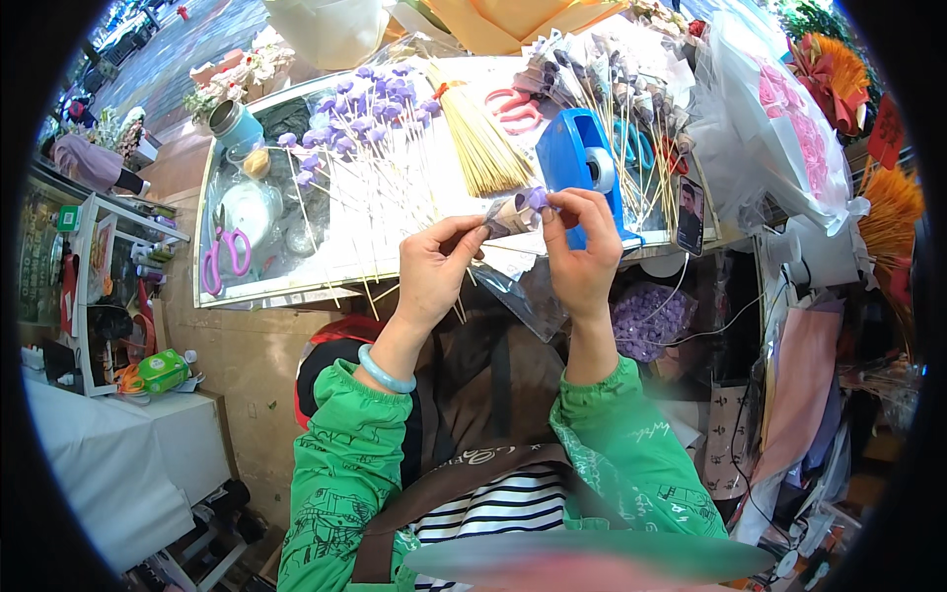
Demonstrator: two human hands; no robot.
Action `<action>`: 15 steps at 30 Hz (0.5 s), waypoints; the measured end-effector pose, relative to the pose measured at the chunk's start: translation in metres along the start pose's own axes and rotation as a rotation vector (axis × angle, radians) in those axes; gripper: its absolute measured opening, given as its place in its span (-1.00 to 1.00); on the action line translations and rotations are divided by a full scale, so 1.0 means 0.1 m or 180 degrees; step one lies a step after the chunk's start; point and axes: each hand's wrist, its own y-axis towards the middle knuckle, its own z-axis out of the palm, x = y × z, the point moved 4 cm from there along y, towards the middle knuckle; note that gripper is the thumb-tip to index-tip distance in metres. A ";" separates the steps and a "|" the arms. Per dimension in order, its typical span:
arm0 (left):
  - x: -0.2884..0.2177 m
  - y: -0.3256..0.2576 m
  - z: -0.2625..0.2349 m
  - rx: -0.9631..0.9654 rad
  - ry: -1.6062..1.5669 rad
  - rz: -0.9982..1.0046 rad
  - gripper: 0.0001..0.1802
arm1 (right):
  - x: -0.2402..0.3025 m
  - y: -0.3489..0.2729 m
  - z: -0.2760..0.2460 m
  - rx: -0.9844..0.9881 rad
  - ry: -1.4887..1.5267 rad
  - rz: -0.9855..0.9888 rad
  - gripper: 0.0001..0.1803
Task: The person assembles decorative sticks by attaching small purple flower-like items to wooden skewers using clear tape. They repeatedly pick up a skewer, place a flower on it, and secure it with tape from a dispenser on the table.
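**A:** What am I looking at in the middle?

**B:** I'm seeing a small purple flower (537, 198) in a clear wrapper (505, 217), being held up just above the near edge of the table (296, 292). My right hand (582, 247) is pinching the flower head between thumb and fingertips. My left hand (434, 266) is closing on the wrapper's other end, fingers curled around it.

**A:** And around them?

**B:** Just behind the right hand a blue tape dispenser (572, 148) is standing on the table. To its left a bundle of thin wooden sticks (483, 148) is lying, and further left a spread of purple flowers on sticks (365, 123). Red scissors (513, 109) are resting behind the bundle; pink scissors (227, 257) are lying near the table's left end. A phone (690, 215) is sitting to the right of the dispenser. I'm wearing green sleeves (345, 464) and a pale bangle (383, 373) on the left wrist.
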 end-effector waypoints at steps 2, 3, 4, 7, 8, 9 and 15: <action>0.01 0.00 0.01 -0.0005 -0.0204 -0.0028 -0.83 | 0.01 -0.02 0.05 0.0127 0.0148 0.0019 -0.85; 0.02 -0.01 0.02 0.0005 -0.0319 -0.0023 -0.83 | 0.01 -0.03 0.07 0.0156 0.0078 -0.0036 -0.85; 0.02 -0.01 0.02 0.0008 -0.0294 -0.0052 -0.82 | 0.03 -0.03 0.09 0.0183 0.0016 -0.0132 -0.84; 0.02 -0.01 0.01 0.0059 -0.0343 -0.0068 -0.80 | 0.04 -0.05 0.07 0.0121 0.0041 -0.0089 -0.84; 0.01 -0.01 0.01 0.0067 -0.0403 -0.0070 -0.80 | 0.03 -0.06 0.05 0.0017 0.0108 0.0048 -0.84; 0.00 -0.01 0.01 0.0092 -0.0480 -0.0052 -0.81 | 0.02 -0.08 0.02 -0.0047 0.0150 0.0201 -0.84; -0.03 0.03 -0.02 -0.0073 -0.1134 -0.0025 -0.85 | -0.16 -0.17 0.07 0.0161 0.1361 0.1166 -0.89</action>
